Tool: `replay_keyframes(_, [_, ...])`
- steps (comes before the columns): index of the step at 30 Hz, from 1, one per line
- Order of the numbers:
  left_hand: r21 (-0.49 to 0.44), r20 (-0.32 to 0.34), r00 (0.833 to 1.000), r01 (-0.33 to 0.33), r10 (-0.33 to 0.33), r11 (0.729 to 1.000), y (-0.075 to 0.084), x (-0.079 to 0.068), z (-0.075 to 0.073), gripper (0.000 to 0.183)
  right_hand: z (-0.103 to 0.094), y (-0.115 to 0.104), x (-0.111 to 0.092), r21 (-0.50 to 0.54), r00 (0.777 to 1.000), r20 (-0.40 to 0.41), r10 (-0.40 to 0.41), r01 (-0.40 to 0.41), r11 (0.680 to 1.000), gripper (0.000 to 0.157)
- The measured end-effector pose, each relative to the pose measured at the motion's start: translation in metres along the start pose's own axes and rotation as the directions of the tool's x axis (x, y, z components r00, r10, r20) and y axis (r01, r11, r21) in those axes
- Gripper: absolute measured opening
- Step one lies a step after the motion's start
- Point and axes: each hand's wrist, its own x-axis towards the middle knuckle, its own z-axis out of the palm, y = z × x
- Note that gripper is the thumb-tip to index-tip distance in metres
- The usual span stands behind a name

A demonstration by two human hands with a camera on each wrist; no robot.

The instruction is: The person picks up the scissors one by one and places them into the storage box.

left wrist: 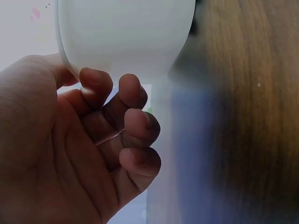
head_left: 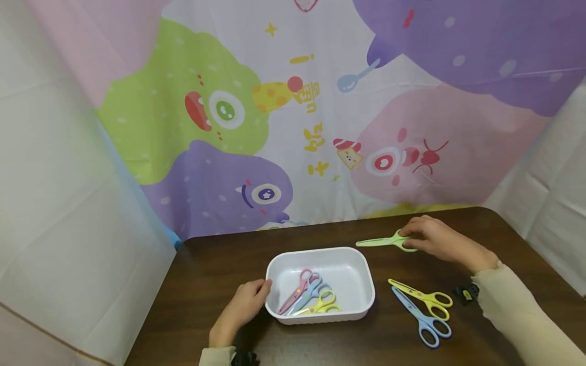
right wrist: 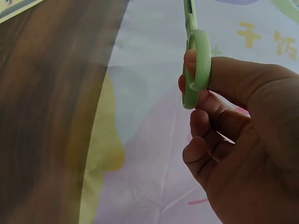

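My right hand (head_left: 435, 240) pinches the handle loops of light green scissors (head_left: 382, 242) near the table's back edge. In the right wrist view, thumb and fingers meet at the green scissors' loops (right wrist: 202, 60). On the other side, my left hand (head_left: 244, 305) holds the left end of a white plastic tray (head_left: 320, 253), thumb at the rim and fingers curled against the outside. Inside the tray lie pink scissors (head_left: 297, 295), blue scissors (head_left: 308, 295) and yellow scissors (head_left: 327, 304), overlapping at its left side.
Right of the tray, another pair of yellow scissors (head_left: 423, 296) and another pair of blue scissors (head_left: 421, 316) lie on the dark wooden table (head_left: 215, 264). A cartoon-printed cloth (head_left: 320, 193) hangs behind the table, with pale cloth at both sides.
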Motion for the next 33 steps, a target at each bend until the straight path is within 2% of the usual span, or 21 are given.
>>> replay_keyframes(5, [0.000, -0.002, 1.000, 0.005, -0.005, 1.000, 0.001, 0.000, -0.001, 0.037, 0.000, -0.006, 0.010, 0.019, 1.000, 0.015, -0.010, 0.009, 1.000, 0.018])
replay_keyframes(10, [0.004, -0.002, 1.000, 0.006, -0.006, 1.000, 0.001, -0.001, -0.003, 0.037, 0.003, -0.010, 0.019, 0.030, 0.998, -0.001, -0.068, 0.068, 0.997, 0.018])
replay_keyframes(22, [0.023, 0.014, 1.000, 0.011, -0.011, 1.000, 0.001, -0.001, -0.001, 0.037, 0.010, -0.013, 0.030, 0.042, 0.993, -0.036, -0.112, 0.113, 0.993, 0.020])
replay_keyframes(33, [-0.033, 0.019, 0.999, 0.038, -0.038, 0.999, 0.003, -0.002, 0.000, 0.040, 0.021, -0.018, 0.045, 0.111, 0.998, -0.015, -0.065, 0.066, 0.992, 0.022])
